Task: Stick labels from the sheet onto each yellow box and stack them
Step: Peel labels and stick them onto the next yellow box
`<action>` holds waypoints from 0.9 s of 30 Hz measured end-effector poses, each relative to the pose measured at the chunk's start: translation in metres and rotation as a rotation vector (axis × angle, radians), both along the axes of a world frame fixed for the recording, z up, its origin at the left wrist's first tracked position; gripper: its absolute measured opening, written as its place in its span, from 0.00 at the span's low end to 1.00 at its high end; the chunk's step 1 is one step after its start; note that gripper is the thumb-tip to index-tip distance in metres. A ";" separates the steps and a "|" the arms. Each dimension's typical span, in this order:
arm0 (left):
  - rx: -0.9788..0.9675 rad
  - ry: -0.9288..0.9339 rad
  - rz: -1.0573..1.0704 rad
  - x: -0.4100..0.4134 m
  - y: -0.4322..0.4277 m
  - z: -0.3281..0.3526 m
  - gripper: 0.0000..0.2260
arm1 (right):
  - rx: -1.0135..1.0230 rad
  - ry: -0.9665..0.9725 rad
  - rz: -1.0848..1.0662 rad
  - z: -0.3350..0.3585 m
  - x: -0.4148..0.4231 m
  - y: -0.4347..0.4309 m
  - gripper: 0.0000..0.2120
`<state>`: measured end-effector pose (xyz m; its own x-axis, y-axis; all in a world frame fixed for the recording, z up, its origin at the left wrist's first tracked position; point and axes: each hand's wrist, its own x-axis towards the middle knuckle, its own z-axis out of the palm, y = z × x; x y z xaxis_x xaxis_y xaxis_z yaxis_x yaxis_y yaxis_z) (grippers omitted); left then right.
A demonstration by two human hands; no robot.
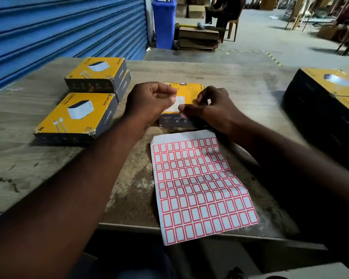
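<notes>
Yellow boxes [77, 113], grey sides; label sheet [201, 186] white, red-bordered rectangles; shutter [65, 31] blue.

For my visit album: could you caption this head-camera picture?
Both hands, left hand and right hand, press a label onto a yellow box.

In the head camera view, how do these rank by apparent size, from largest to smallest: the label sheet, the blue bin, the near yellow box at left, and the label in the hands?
1. Label sheet, nearest the camera.
2. Near yellow box.
3. Blue bin, looks smaller only because it is far.
4. Label, held between left hand and right hand.
</notes>
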<state>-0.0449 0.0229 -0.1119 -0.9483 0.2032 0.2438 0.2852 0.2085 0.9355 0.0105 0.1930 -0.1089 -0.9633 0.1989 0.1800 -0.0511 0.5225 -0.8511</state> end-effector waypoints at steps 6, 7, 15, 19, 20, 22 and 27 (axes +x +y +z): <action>0.038 -0.085 -0.088 0.005 -0.003 0.005 0.12 | -0.173 0.024 -0.052 -0.002 -0.009 0.000 0.20; 0.042 -0.095 -0.100 0.005 -0.004 0.006 0.12 | -0.198 0.046 -0.061 -0.004 -0.011 0.003 0.18; -0.047 -0.046 -0.180 0.005 -0.005 0.004 0.18 | -0.102 0.023 0.076 -0.002 0.001 0.009 0.20; -0.021 -0.076 -0.186 0.004 -0.003 0.004 0.19 | -0.294 0.029 0.000 -0.005 -0.008 0.012 0.17; -0.033 -0.082 -0.196 0.004 -0.004 0.004 0.20 | -0.303 0.024 0.010 -0.005 -0.008 0.014 0.15; -0.102 -0.060 -0.195 0.004 -0.004 0.002 0.24 | -0.310 0.012 0.051 -0.003 -0.006 0.018 0.13; -0.086 -0.032 -0.120 0.003 0.001 -0.001 0.21 | -0.126 -0.044 0.185 0.006 0.008 0.033 0.20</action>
<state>-0.0421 0.0243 -0.1125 -0.9229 0.3343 0.1910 0.2835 0.2545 0.9246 0.0183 0.2256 -0.1025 -0.9919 0.0364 0.1221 -0.0977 0.3973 -0.9125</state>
